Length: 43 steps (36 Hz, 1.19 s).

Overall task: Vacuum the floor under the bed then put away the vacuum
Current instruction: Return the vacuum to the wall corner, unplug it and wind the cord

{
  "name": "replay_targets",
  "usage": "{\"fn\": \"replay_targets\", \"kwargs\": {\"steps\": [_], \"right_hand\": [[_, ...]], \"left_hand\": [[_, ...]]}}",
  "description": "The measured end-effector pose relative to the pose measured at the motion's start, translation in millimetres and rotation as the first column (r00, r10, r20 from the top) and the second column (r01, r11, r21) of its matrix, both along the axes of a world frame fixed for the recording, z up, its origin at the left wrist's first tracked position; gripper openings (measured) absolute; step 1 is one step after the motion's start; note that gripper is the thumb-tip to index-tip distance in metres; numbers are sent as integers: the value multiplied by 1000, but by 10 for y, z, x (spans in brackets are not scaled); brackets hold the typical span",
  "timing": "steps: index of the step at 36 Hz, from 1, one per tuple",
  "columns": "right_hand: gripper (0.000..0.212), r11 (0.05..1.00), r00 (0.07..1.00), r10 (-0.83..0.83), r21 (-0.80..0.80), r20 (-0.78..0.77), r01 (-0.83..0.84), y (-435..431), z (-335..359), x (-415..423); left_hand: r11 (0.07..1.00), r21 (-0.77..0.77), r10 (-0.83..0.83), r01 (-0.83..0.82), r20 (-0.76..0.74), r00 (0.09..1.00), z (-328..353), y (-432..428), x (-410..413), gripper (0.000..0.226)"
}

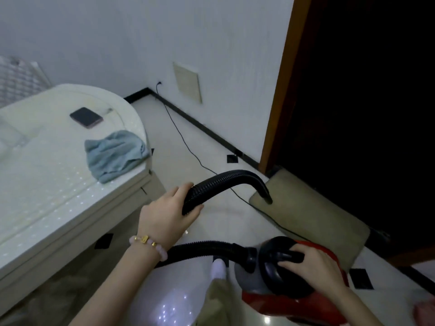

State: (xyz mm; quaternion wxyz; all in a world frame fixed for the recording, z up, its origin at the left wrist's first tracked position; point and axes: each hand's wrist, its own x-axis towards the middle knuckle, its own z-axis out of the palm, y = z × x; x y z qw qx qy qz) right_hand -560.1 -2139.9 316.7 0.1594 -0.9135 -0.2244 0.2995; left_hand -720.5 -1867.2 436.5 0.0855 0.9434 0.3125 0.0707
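- Left hand [168,214]: mine, fingers and thumb curled round the black ribbed hose [235,176], gripping it in mid-air beside the corner of the bed.
- Hose: leaves the front of the vacuum, runs left behind my left wrist, comes up through my grip, then arches right and down. Its open end hangs over the near edge of the beige mat [313,215].
- Right hand [313,264]: mine, fingers wrapped over the black handle [284,256] on top of the vacuum, clasping it.
- Vacuum [280,304]: small canister, red body with grey front, at lower right, just beside my leg. Whether it rests on the floor I cannot tell.
- Bracelet [148,243]: pale pink beads with gold pieces, on my left wrist.
- Foot [219,267]: white sock, on the floor between hose and vacuum.
- Bed [58,184]: pale mattress on a light frame, left side of view.
- Phone [86,117]: dark, lying flat on the mattress.
- Cloth [115,155]: blue-grey, crumpled, at the mattress corner, apart from the phone.
- Power cord [183,137]: thin, black, from the wall by the skirting across the floor [216,147] and under the hose.
- Wall panel [187,82]: beige, rectangular, low on the white wall.
- Door frame [280,90]: brown wood, dark opening behind it; the mat lies at its foot.
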Motion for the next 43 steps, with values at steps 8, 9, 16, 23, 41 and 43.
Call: {"fn": "replay_targets", "kwargs": {"steps": [8,9,16,23,41,43], "right_hand": [[25,997,997,-78,-15,-25,77,1036,112,782],[27,995,995,-98,-6,-16,98,1171,117,883],[37,990,990,-134,47,42,132,2117,240,1539],[39,999,997,-38,8,68,37,3034,310,2302],[49,962,962,271,30,37,-272,5661,387,4346],[53,953,953,301,30,41,-303,6007,363,4519]], "left_hand": [[994,21,-102,103,-56,993,97,1121,1042,52],[991,35,-125,128,-68,990,121,1255,1169,51],[975,53,-213,217,-71,975,309,2093,1899,46],[981,85,-174,176,-26,984,299,2842,2462,44],[993,75,94,-96,36,995,208,4900,3870,42],[989,65,129,-131,40,991,168,5203,3943,42]]}}
